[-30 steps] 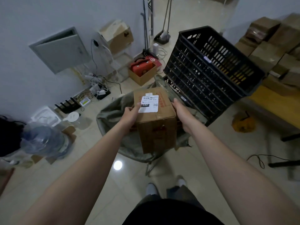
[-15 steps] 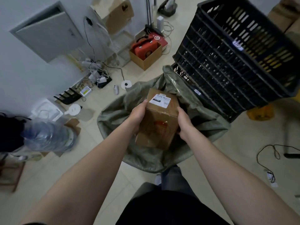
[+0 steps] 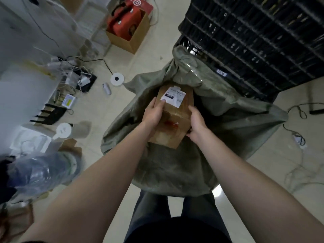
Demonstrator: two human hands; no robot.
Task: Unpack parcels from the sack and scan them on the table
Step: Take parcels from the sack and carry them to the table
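Observation:
A brown cardboard parcel [image 3: 172, 118] with a white shipping label on its top sits over the open mouth of a grey-green sack [image 3: 228, 123] on the floor. My left hand [image 3: 153, 112] grips the parcel's left side, thumb on the label's edge. My right hand [image 3: 197, 122] holds its right side, fingers curled round the lower edge. The parcel is tilted with the label end away from me. What lies inside the sack under the parcel is hidden.
A tall black plastic crate [image 3: 259, 37] stands right behind the sack. An open carton with a red case [image 3: 128, 27] sits on the floor at the back. Cables and chargers [image 3: 77, 76] clutter the left; a water jug [image 3: 43, 172] lies near left. A loose cable [image 3: 298, 120] runs at right.
Both hands have carried the parcel downward, from chest height to the sack's mouth. My view has tipped down and closer to the sack.

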